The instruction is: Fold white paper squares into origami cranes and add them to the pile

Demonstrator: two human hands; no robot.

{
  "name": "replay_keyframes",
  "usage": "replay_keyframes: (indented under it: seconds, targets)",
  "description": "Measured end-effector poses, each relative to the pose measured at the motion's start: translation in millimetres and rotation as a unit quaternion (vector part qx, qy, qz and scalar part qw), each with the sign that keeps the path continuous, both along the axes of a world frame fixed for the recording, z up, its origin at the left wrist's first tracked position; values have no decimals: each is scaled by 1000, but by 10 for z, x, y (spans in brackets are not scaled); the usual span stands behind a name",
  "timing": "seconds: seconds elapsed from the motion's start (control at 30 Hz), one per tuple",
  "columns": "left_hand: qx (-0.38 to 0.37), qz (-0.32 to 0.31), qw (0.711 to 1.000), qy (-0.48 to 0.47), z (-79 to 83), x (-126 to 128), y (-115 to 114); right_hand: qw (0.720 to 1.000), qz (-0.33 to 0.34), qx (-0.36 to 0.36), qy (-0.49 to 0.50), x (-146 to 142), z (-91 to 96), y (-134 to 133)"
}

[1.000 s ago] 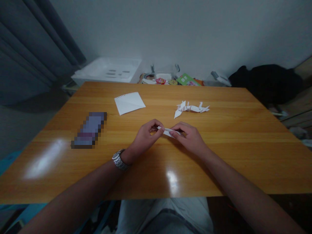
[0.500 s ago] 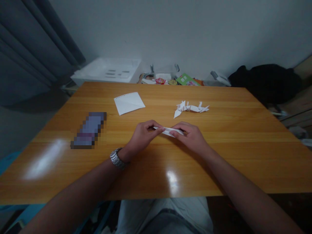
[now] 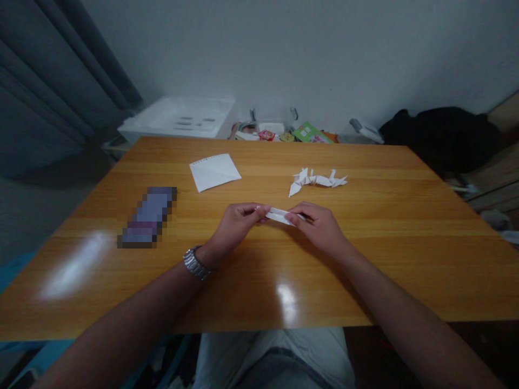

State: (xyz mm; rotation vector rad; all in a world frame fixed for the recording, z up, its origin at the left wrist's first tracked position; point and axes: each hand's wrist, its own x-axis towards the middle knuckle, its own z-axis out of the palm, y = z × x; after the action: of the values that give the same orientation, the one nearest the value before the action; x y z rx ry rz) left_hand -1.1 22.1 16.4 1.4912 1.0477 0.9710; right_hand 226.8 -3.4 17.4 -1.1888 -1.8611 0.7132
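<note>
Two hands are at work over the tabletop (image 3: 377,270), and between them lies one narrow folded paper strip (image 3: 280,216). Its long axis runs left to right across the scene, tilted slightly so that the right end sits a little nearer. The left hand (image 3: 236,227) pinches the strip's left end between thumb and fingers, and the right hand (image 3: 317,228) pinches the right end the same way, both closed narrowly on the paper above the middle of the tabletop. One metal wristwatch (image 3: 197,263) circles the left wrist. Farther away lie one white paper sheet (image 3: 214,172), to the left, and one white origami model (image 3: 314,181), to the right. One pixelated object (image 3: 148,218), too blurred to name, lies left of the hands
</note>
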Motion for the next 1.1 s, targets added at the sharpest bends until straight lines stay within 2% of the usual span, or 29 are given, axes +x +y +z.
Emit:
replay_keyframes:
  seconds: [0.33, 0.47, 0.53, 0.6, 0.7, 1.0, 1.1]
  targets:
    - [11, -19, 999, -34, 26, 21, -27, 1000, -20, -8, -4, 2, -30, 10]
    - [-22, -11, 995, -99, -2, 32, -12, 999, -36, -18, 6, 6, -27, 12]
    - [-7, -10, 997, -73, -16, 35, -6, 999, -39, -26, 16, -6, -25, 6]
    - [34, -47, 998, 3, -14, 43, -16, 999, -36, -31, 21, -29, -20, -7]
    - [52, -53, 997, 21, -1, 66, -47, 999, -24, -36, 21, -71, -9, -29]
    - [67, 26, 997, 28, -16, 36, -22, 997, 54, -62, 1, -80, -14, -46]
    - [61, 25, 998, 11, -12, 31, -12, 994, 55, -97, -10, -78, -59, -48]
